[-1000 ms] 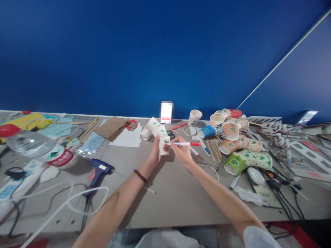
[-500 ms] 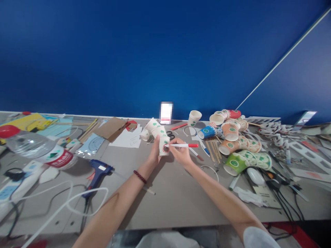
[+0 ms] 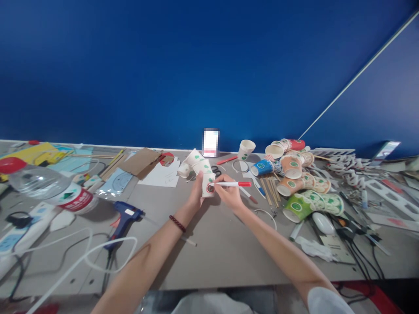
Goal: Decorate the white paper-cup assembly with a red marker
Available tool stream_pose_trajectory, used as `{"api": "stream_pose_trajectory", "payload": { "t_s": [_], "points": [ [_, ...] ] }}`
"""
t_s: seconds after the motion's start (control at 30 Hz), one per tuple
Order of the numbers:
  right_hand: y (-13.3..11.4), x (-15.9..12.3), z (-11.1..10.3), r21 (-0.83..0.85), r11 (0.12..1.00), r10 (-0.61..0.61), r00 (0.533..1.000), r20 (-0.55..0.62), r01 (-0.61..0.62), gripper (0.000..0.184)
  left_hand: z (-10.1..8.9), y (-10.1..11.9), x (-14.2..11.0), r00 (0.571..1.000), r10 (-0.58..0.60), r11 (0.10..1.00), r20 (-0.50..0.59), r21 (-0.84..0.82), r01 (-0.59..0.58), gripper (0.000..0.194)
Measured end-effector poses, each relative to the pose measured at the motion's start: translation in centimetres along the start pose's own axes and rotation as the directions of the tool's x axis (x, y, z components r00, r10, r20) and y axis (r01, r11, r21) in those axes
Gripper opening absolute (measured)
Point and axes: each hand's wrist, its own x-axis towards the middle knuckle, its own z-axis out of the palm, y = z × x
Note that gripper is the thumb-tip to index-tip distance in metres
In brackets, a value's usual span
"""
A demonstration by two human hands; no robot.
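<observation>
My left hand (image 3: 196,194) is closed around a white paper cup (image 3: 208,179) with green marks and a red ring on its side. This cup is joined to other white cups (image 3: 194,159) in a bent row behind it. A white marker with a red end (image 3: 240,184) is pinched in my right hand (image 3: 231,195). Its tip is at the red ring on the cup; whether it touches, I cannot tell. Black-handled scissors (image 3: 216,171) lie partly hidden just behind the cups. A lone white cup (image 3: 245,149) stands near the wall.
Coloured cup rows (image 3: 297,206) lie at the right, with wooden sticks (image 3: 271,190) beside them. A blue glue gun (image 3: 126,220), a plastic bottle (image 3: 49,187) and a power strip (image 3: 31,233) are at the left. A phone (image 3: 210,143) leans on the blue wall.
The cups in my left hand have shifted very slightly to the right. Both hands otherwise keep their places, and the marker stays at the red ring.
</observation>
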Motion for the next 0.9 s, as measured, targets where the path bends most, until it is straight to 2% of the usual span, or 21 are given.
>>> {"api": "stream_pose_trajectory", "payload": {
  "t_s": [0.17,0.43,0.9],
  "points": [
    [-0.42,-0.01,0.08,-0.006,1.000,0.003,1.000,0.026,-0.002,0.009,-0.07,-0.10,0.06,1.000,0.011,1.000,-0.006,-0.001,-0.011,0.052],
    [0.25,-0.08,-0.06,0.018,0.999,0.046,0.997,-0.057,-0.045,0.007,-0.07,-0.15,0.05,1.000,0.015,1.000,0.012,-0.020,-0.015,0.047],
    [-0.47,-0.18,0.21,0.016,1.000,0.019,0.999,0.034,-0.020,0.007,0.20,0.25,-0.41,1.000,-0.022,1.000,-0.001,-0.015,0.022,0.050]
  ]
}}
